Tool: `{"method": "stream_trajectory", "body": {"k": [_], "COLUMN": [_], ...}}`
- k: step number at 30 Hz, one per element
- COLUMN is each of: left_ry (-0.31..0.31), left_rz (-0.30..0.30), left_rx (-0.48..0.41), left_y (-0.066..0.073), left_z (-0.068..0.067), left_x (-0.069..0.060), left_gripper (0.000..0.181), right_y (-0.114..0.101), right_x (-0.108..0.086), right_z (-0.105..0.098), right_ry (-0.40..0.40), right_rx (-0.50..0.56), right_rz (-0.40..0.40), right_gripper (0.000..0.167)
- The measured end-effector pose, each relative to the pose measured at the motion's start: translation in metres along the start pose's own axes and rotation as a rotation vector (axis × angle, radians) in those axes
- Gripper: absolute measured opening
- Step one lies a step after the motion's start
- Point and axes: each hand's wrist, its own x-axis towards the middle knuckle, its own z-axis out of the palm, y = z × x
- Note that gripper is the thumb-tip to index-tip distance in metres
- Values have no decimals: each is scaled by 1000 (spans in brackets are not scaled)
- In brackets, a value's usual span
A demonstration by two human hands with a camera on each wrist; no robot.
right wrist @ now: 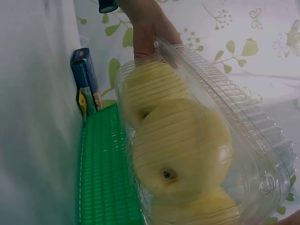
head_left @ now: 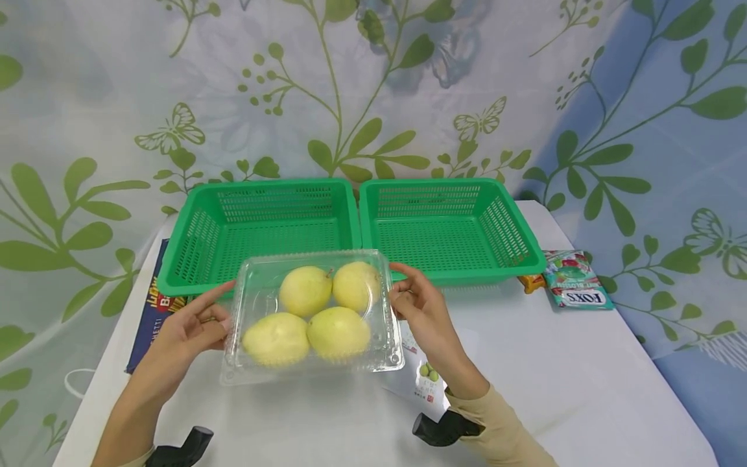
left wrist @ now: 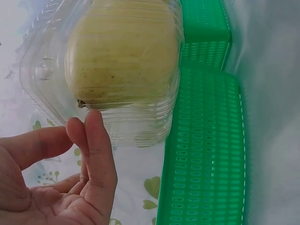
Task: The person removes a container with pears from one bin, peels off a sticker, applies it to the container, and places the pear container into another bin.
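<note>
A clear plastic clamshell box point(head_left: 251, 374) holds several pale yellow pears point(head_left: 306, 292) and is raised above the white table, in front of two green baskets. My left hand point(head_left: 177, 340) pinches its left edge between thumb and fingers; in the left wrist view, those fingertips point(left wrist: 96, 124) meet the lip beside a pear point(left wrist: 122, 56). On the opposite side my right hand point(head_left: 428, 318) grips the right edge, its fingers curled. The right wrist view shows the box's ribbed side and the pears point(right wrist: 183, 145) inside, with the right hand itself barely visible there.
The left green basket point(head_left: 268, 185) and right green basket point(head_left: 428, 184) stand side by side at the back. Left of them lies a dark blue spaghetti box point(head_left: 146, 324). A Fox's candy bag point(head_left: 578, 282) and an orange packet point(head_left: 532, 283) lie right; a white packet point(head_left: 428, 392) lies near my right wrist.
</note>
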Motion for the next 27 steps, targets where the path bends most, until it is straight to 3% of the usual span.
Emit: {"method": "stream_trajectory", "body": {"k": [14, 21, 27], "left_ry": [-12, -29, -43], "left_rz": [-45, -23, -42], "left_rx": [13, 2, -16], "left_y": [-7, -15, -18], "left_z": [4, 8, 11], "left_x": [-10, -17, -22], "left_gripper": [57, 56, 57], "right_y": [7, 13, 20], "right_x": [-14, -25, -30], "right_z": [-3, -4, -4], "right_ry": [-40, -48, -62], "right_rx": [-28, -47, -26], "right_rz": [11, 27, 26], "right_gripper": [52, 52, 53]}}
